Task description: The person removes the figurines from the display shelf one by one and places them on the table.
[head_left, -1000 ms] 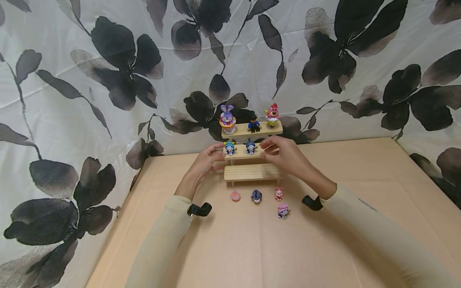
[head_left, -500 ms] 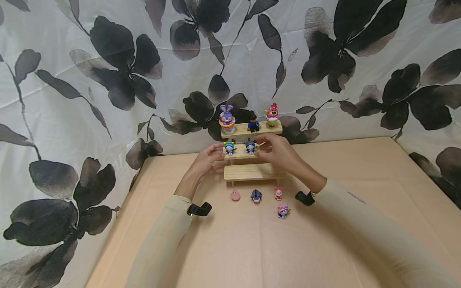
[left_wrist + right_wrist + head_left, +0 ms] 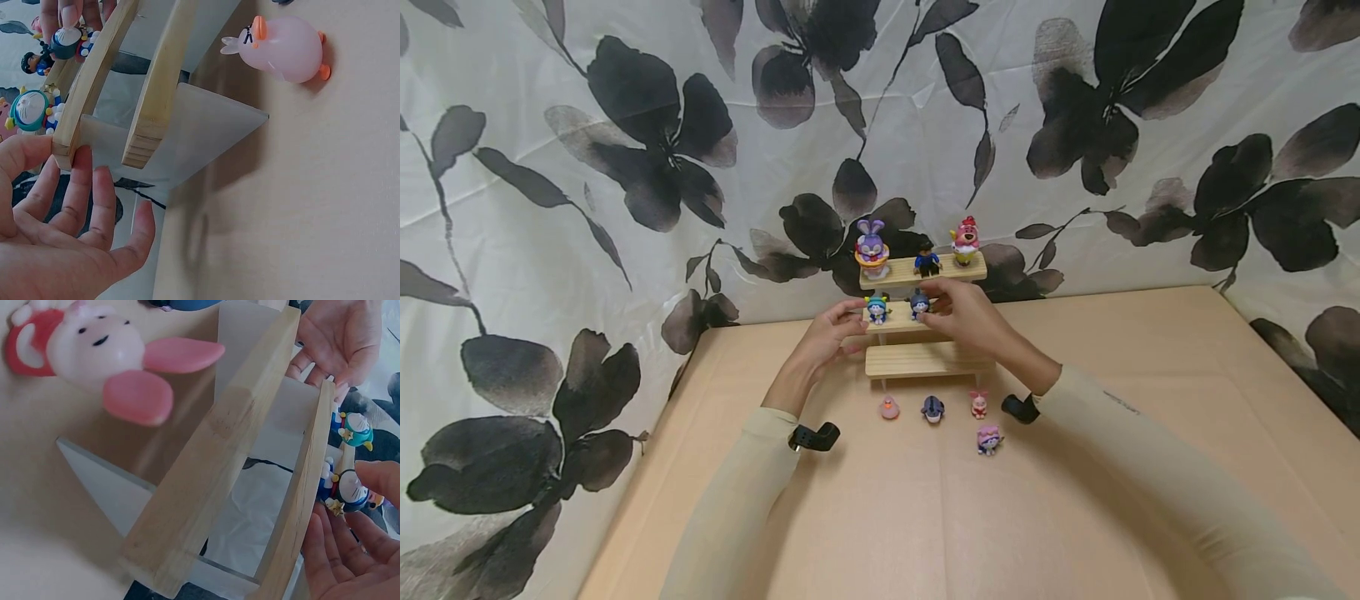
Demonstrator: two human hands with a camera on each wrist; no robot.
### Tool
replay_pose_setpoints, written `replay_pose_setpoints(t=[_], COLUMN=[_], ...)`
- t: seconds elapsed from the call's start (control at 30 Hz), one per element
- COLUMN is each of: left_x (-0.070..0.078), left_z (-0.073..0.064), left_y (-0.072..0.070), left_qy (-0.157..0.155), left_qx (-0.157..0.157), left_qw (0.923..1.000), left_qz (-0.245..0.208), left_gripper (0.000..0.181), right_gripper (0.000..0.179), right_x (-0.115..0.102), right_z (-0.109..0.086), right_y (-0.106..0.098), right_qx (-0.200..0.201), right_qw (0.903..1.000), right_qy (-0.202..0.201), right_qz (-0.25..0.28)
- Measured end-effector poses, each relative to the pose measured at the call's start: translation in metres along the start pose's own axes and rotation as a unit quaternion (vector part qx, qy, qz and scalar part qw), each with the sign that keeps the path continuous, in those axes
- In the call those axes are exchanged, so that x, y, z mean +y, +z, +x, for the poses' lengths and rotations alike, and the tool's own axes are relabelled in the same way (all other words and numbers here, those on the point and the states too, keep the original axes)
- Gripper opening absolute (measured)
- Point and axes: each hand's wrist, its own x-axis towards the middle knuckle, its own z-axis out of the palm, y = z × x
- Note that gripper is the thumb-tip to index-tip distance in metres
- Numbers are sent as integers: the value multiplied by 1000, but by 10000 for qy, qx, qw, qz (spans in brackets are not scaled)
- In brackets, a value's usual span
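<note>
Item, stand (image 3: 925, 360): three planks, centre of the head view. Item, dark figure (image 3: 919, 306): upright on the middle plank (image 3: 898, 322), just right of the teal figure (image 3: 877, 311). Item, right hand (image 3: 966, 312): thumb and fingers pinched about the dark figure. Item, left hand (image 3: 829, 337): clamped on the plank's left end. Handling, which I take to be a setting of position: from my remote seat I would pinch lightly, keep the base flat, hold the stand steady without lifting it, and part the fingers evenly, lest the figure tip or the knuckles catch the top plank (image 3: 895, 271). Views, compared: my left wrist feed, lower left, gives the thumb above and fingertips beneath the plank, unclear from the head; also a tapering white bracket (image 3: 219, 125). My right wrist feed, right side, adds a gold star (image 3: 335, 506) on the dark figure. Only the head view lists in full the rabbit (image 3: 871, 246), man (image 3: 927, 262) and bear (image 3: 966, 242) up top.
</note>
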Motion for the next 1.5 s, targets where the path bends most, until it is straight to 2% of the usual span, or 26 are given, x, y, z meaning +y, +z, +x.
replay_pose_setpoints(t=[0.27,1.03,1.5], left_x=[1,-2,-1], left_z=[0,2,1], left_y=[0,0,-1], left_qy=[-2,-47,-46], left_qx=[3,56,47], left_qw=[10000,10000,10000], left_qz=[79,13,26], left_gripper=[46,44,46], right_gripper=[40,38,38], right_x=[0,2,-1], right_z=[3,4,-4], right_y=[1,-2,-8], right_qx=[-106,-235,-332], right_qw=[9999,9991,9989], right_qy=[93,142,37], right_qz=[90,309,322])
